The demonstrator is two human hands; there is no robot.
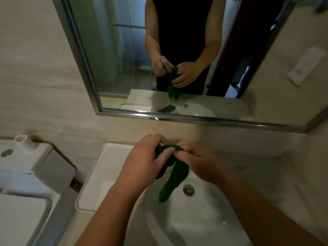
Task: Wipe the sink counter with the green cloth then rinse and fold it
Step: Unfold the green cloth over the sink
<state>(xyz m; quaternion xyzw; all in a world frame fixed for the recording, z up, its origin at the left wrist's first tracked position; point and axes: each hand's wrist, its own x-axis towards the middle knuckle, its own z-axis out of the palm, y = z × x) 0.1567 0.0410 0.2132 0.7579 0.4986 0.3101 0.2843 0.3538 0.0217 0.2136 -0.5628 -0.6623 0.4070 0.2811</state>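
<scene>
Green cloth [174, 174], twisted into a rope, at the centre of the frame above the sink basin [204, 221]; its upper end is bunched between my two hands and its tail hangs free, ending just left of the drain [188, 189]. My left hand [143, 162] has its fingers curled round the bunched end; my right hand [200, 162] pinches the same end from the other side. I judge the fabric soft, limp and light, and heavier if soaked, though wetness cannot be read here. It will not keep a shape unaided, so for folding I would take it by two corners, over the worktop [262, 176] at right.
</scene>
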